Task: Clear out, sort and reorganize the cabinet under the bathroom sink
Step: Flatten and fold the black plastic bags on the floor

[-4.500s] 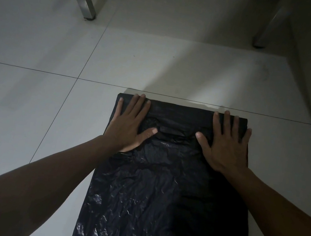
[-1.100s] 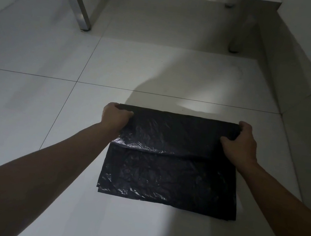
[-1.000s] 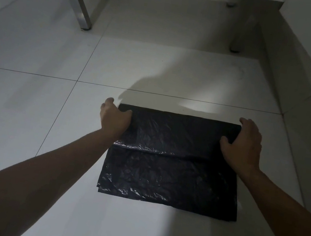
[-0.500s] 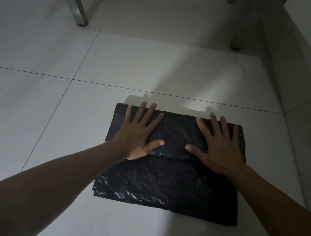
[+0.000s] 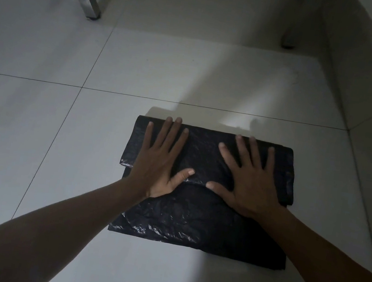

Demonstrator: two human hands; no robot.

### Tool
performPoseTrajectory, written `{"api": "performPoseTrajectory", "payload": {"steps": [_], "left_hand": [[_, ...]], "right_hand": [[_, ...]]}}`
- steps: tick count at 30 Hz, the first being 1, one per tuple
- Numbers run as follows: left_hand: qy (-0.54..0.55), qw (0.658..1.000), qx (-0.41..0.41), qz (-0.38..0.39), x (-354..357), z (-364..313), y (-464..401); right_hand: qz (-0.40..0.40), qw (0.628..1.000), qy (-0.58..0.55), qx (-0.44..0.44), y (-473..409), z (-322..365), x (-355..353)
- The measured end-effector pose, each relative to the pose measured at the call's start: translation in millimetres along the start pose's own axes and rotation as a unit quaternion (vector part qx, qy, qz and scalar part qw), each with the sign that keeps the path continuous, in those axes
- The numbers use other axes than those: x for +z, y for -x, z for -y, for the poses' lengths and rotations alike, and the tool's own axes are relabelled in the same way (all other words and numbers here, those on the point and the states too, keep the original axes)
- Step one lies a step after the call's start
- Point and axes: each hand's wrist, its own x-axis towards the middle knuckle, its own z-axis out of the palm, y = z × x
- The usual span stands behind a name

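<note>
Black plastic bag (image 5: 193, 216), folded, lies mid-frame on floor tiles (image 5: 35, 142); left hand (image 5: 160, 161) and right hand (image 5: 249, 179) press flat, fingers spread; likely another fold next.

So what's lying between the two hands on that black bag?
In the head view, only the black bag's own crinkled plastic shows between the left hand and right hand; nothing else lies there.

The room is dim and the colours look grey. A pale patch of light falls on the floor tiles (image 5: 190, 74) ahead of me, and my shadow cuts across it. My forearms are very dark near the bottom edge. The black plastic bag (image 5: 192, 219) shows small shiny highlights. Straight lines bend at the picture edges.
</note>
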Motion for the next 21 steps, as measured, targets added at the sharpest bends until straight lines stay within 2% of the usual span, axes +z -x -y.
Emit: {"api": "performPoseTrajectory", "payload": {"steps": [3,10,14,19,21], "left_hand": [[-0.008,1.000,0.003,0.009,4,-6,12],[-0.016,1.000,-0.002,0.024,6,-7,18],[-0.013,0.999,-0.006,0.044,7,-7,16],[0.029,1.000,-0.010,-0.005,-5,-8,-7],[0.034,0.999,0.001,0.005,-7,-7,-23]], "right_hand": [[0.020,0.999,0.021,-0.035,-8,6,0],[0.029,0.999,0.041,0.016,-23,7,2],[0.040,0.999,0.035,0.011,-29,2,2],[0.032,0.999,-0.004,0.023,-29,3,0],[0.009,0.998,-0.031,0.050,-32,3,-4]]}}
